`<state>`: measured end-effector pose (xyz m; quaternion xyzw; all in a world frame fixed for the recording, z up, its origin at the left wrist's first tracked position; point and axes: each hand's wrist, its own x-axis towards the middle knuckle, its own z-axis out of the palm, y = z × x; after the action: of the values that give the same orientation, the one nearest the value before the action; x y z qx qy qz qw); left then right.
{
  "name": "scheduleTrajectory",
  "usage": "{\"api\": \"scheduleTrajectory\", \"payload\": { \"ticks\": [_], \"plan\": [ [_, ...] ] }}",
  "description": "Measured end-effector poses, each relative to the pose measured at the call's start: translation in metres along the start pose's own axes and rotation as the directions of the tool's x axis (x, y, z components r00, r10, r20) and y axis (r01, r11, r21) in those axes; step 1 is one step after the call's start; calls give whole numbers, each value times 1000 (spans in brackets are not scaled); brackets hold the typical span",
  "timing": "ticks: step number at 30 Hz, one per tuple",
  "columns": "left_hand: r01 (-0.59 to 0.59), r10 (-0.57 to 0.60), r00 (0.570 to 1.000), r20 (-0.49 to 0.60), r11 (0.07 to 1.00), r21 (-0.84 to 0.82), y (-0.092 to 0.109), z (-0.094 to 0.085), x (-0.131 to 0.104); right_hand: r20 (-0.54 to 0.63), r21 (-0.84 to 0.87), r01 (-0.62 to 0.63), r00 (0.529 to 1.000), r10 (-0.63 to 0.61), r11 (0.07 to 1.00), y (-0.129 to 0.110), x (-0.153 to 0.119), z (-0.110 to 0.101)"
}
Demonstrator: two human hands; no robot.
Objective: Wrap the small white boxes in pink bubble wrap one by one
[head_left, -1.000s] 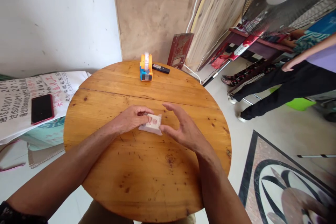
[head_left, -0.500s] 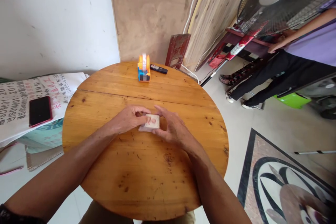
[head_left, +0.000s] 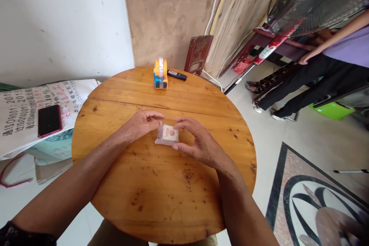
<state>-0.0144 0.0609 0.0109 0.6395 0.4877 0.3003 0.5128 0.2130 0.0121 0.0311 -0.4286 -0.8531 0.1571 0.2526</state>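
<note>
A small whitish box in a clear plastic wrap (head_left: 170, 133) lies on the round wooden table (head_left: 161, 184), between my two hands. My left hand (head_left: 143, 125) is just to its left, fingers apart, the thumb and fingertips near the upper left corner of the wrap. On the right side, my right hand (head_left: 196, 138) curves around the box with fingers and thumb spread, the fingertips at its right edge. Farther back on the table stands an orange and blue tape dispenser (head_left: 160, 73) with a roll of clear tape.
A black remote-like object (head_left: 177, 75) lies beside the dispenser. Left of the table, a phone (head_left: 50, 121) rests on a printed white sack (head_left: 73, 96). A standing fan (head_left: 311, 7) and a person in a purple top (head_left: 348, 46) are at the right.
My left hand has drawn off the top of the box, and its printed face now shows more fully. My right hand has opened wider. The whole view has shifted slightly.
</note>
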Motion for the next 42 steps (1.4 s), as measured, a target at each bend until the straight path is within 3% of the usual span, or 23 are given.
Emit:
{"api": "scheduleTrajectory", "payload": {
  "ticks": [7,13,25,29,33,35,42],
  "plan": [
    [-21,19,993,117,1000,17,-6,3,0,-66,-82,52,996,-57,995,-4,2,13],
    [-8,13,992,123,999,-41,-4,7,0,-172,-73,26,984,-39,997,-3,5,20],
    [-6,14,992,129,998,-69,-3,15,-1,-236,7,-30,971,31,1000,-6,7,19],
    [-13,9,995,103,999,35,-4,15,-2,-261,39,-40,964,48,998,-5,7,21],
    [-109,106,994,27,966,236,-2,16,-6,-324,29,-44,945,51,999,-7,7,21],
    [-141,134,990,44,951,276,-1,17,-9,-352,40,-56,934,66,998,-9,7,20],
    [-224,206,957,205,972,67,-11,26,-15,-456,252,-100,865,209,962,-7,6,12]
  ]
}}
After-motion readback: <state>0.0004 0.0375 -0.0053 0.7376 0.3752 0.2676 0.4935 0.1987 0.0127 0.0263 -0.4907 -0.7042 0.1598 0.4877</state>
